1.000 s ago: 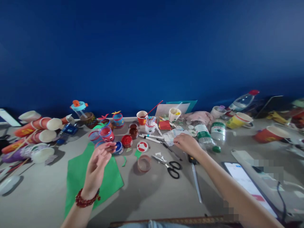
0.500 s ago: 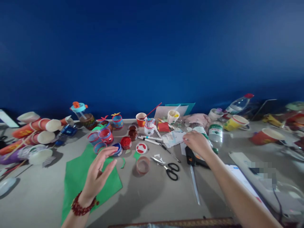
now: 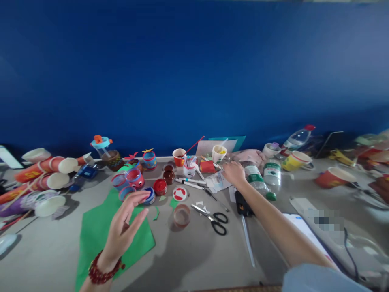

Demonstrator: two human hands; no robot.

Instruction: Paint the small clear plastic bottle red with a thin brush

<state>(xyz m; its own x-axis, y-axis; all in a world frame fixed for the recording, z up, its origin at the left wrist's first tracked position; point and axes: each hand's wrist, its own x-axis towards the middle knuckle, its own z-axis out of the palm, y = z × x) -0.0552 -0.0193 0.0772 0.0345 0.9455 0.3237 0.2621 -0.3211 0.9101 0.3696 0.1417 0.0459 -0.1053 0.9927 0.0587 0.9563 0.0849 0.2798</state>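
My left hand point(image 3: 127, 221), wearing a red bead bracelet, hovers with thumb and fingers apart over the green paper point(image 3: 97, 231). Its fingertips are near the blue paint jar point(image 3: 149, 195), and the hand holds nothing. At the back, my right hand point(image 3: 235, 175) reaches over the torn white paper point(image 3: 217, 182); its fingers bend downward and their tips are hidden. Close to it are a white cup with yellow inside point(image 3: 219, 154) and a clear bottle with a green label point(image 3: 253, 174). Black-handled scissors point(image 3: 219, 223) and a clear cup point(image 3: 181, 215) lie between the hands.
Red and purple paper-cup tubes point(image 3: 51, 178) lie at the left. A red paint jar point(image 3: 160, 187), markers point(image 3: 191, 183) and painted cups point(image 3: 134, 178) stand mid-table. A black glue gun point(image 3: 243, 205) lies under my right forearm. Yellow point(image 3: 294, 160) and red cups point(image 3: 334, 177) are at the right.
My right hand has moved left and farther back, away from the bottles and toward the white cup. My left hand keeps nearly the same pose. The view has shifted slightly.
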